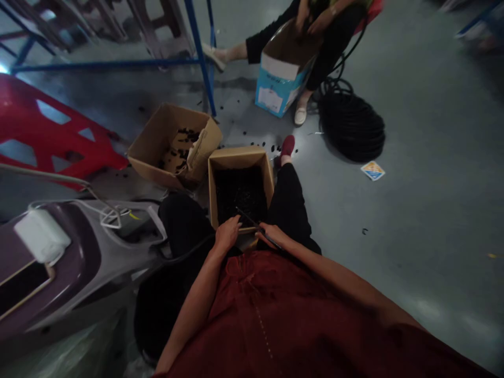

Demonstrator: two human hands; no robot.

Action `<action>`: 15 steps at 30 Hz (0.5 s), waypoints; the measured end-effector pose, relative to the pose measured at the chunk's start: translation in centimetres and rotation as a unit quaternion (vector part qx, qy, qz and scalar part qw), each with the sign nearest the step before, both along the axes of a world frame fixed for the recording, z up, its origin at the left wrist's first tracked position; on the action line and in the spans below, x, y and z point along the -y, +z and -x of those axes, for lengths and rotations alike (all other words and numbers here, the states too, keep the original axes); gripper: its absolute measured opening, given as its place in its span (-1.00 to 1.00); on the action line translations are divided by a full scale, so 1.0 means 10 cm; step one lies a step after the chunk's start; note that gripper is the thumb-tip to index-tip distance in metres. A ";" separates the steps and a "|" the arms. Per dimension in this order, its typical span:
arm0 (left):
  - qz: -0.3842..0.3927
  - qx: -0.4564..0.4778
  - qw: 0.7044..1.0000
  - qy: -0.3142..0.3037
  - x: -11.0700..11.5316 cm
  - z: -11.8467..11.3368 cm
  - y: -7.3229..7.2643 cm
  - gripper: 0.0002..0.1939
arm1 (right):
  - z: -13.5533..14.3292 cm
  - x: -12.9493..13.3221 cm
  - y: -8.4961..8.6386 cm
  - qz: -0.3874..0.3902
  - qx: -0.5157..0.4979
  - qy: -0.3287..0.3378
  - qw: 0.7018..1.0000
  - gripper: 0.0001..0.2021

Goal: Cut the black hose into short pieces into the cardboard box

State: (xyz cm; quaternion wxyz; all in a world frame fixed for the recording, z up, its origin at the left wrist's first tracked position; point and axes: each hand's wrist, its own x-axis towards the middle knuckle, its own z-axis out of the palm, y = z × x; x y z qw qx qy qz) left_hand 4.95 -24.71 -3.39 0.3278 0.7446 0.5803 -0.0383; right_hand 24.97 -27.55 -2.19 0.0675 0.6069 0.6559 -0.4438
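Note:
Between my knees sits an open cardboard box (pixel 212 195) with many small black pieces (pixel 241 191) inside. At its near rim, my right hand (pixel 274 236) is closed around a thin dark rod-like thing (pixel 249 218). One end points over the box and the other runs back past my wrist; its exact kind is not clear. My left hand (pixel 227 235) is beside it at the near left corner of the box, fingers curled together. Whatever those fingers grip is too small or hidden to make out.
A second cardboard box (pixel 147 149) with scattered black pieces adjoins on the left. Ahead, another person works over a blue-and-white box (pixel 271 86) near a coil of black tubing (pixel 352 126). A red plastic stool (pixel 59 126) and a scooter (pixel 82 236) flank my left.

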 end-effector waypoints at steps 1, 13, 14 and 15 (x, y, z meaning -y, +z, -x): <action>-0.004 -0.005 1.000 -0.004 -0.01 0.00 0.00 -0.55 | 0.00 -0.01 0.01 0.001 0.003 -0.002 1.000 -0.77; -0.031 -0.061 0.997 -0.022 -0.04 -0.04 0.06 -0.56 | 0.05 -0.11 0.11 0.023 0.016 -0.032 0.999 -0.62; -0.029 -0.060 0.998 -0.018 -0.03 -0.05 0.06 -0.56 | 0.05 -0.11 0.11 0.024 0.016 -0.037 0.999 -0.63; -0.027 -0.058 0.998 -0.014 -0.03 -0.05 0.05 -0.56 | 0.04 -0.10 0.11 0.024 0.015 -0.042 0.999 -0.63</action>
